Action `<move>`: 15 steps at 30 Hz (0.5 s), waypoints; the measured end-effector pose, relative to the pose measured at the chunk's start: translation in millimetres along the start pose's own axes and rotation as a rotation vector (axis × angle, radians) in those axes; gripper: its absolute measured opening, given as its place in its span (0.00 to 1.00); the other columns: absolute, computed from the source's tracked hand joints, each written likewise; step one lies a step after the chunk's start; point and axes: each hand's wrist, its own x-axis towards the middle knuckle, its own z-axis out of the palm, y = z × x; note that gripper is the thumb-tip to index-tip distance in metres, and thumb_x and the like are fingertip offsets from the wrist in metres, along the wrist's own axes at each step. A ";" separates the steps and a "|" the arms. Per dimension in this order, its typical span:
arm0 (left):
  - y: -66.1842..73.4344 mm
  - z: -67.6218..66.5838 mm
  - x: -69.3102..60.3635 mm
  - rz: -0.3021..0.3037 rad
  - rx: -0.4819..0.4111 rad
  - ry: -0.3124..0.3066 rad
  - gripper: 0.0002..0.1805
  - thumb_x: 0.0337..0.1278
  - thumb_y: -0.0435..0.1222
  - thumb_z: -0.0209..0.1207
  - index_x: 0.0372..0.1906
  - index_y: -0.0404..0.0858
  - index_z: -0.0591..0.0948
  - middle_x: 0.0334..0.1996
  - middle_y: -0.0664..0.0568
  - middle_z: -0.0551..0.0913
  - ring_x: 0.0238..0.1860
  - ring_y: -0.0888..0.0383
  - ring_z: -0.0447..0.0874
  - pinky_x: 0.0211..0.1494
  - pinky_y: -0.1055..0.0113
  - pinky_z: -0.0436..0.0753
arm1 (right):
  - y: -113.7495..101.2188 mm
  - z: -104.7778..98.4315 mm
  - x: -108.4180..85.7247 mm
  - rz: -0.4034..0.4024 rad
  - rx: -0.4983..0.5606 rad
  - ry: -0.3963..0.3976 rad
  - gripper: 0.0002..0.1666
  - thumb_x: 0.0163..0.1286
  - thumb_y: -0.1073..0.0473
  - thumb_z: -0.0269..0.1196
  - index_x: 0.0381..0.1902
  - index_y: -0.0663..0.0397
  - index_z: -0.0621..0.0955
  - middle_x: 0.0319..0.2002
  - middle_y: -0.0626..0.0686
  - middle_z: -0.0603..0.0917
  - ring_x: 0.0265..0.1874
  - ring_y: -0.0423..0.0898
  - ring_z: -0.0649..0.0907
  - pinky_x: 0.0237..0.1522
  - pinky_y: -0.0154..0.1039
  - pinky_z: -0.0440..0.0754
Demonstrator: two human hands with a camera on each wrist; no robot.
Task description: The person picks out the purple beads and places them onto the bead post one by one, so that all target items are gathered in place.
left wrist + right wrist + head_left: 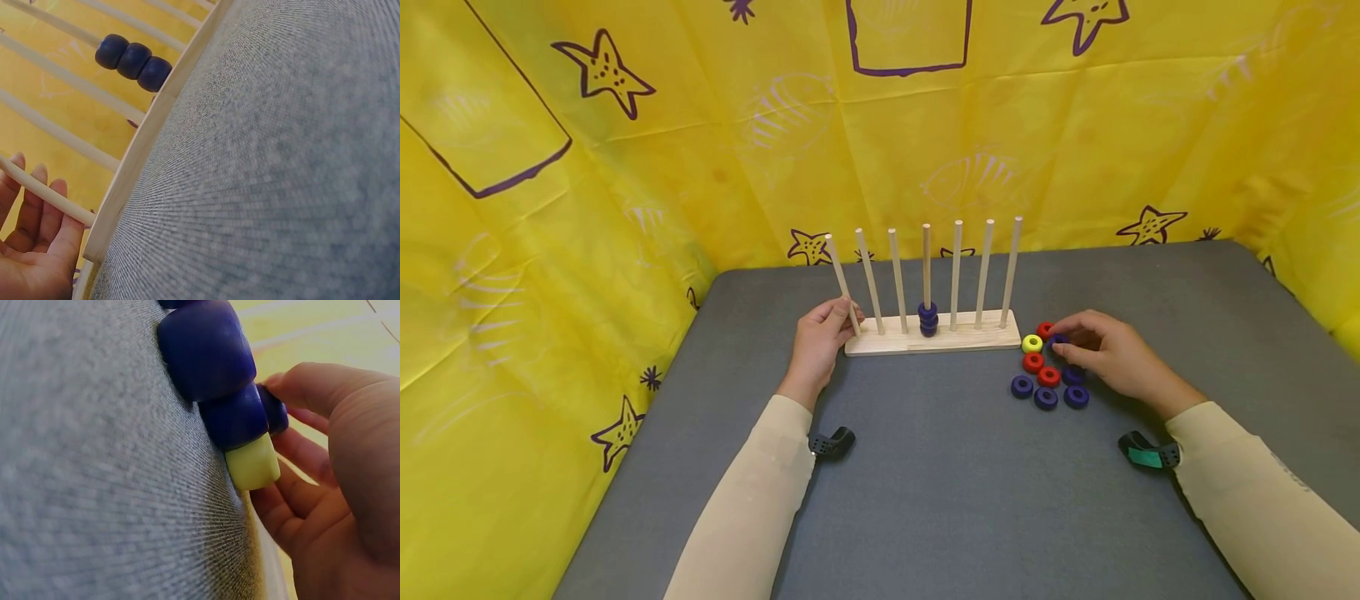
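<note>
A wooden stand (955,335) with several upright pegs rests on the grey table. Its middle peg (927,267) carries a stack of three blue rings (928,320), seen also in the left wrist view as blue rings (134,61). My left hand (820,342) grips the lower part of the leftmost peg (841,271); the peg crosses in front of its fingers (47,215). At the stand's right end, my right hand (1105,350) pinches a blue ring (1058,340) between thumb and fingers. Next to that ring lie a yellow ring (1032,343) and a red ring (1046,331).
Nearer me lie two more red rings (1048,377) and several blue rings (1046,398) in a loose cluster. A yellow cloth (895,125) with starfish and fish drawings hangs behind and beside the grey table (917,500).
</note>
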 end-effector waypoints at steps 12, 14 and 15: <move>-1.0 0.1 0.7 -0.007 -0.009 0.006 0.28 0.85 0.45 0.59 0.57 0.17 0.81 0.47 0.38 0.87 0.53 0.48 0.87 0.63 0.54 0.84 | -0.2 -1.3 -0.5 -0.018 -0.011 0.057 0.16 0.75 0.64 0.74 0.58 0.59 0.87 0.51 0.58 0.85 0.44 0.54 0.83 0.42 0.26 0.79; -0.5 0.0 0.3 -0.008 -0.008 0.009 0.28 0.85 0.45 0.60 0.57 0.18 0.81 0.47 0.38 0.87 0.53 0.48 0.87 0.63 0.54 0.84 | -0.7 -0.8 -0.2 -0.025 -0.014 0.067 0.17 0.74 0.64 0.75 0.58 0.60 0.87 0.50 0.58 0.85 0.43 0.54 0.82 0.41 0.26 0.78; -0.5 -0.1 0.4 -0.008 -0.008 0.010 0.28 0.85 0.45 0.59 0.57 0.18 0.81 0.47 0.38 0.87 0.53 0.48 0.87 0.63 0.54 0.84 | -1.3 -0.5 -0.1 -0.031 -0.016 0.073 0.17 0.74 0.64 0.75 0.58 0.60 0.87 0.50 0.58 0.85 0.43 0.53 0.81 0.41 0.27 0.78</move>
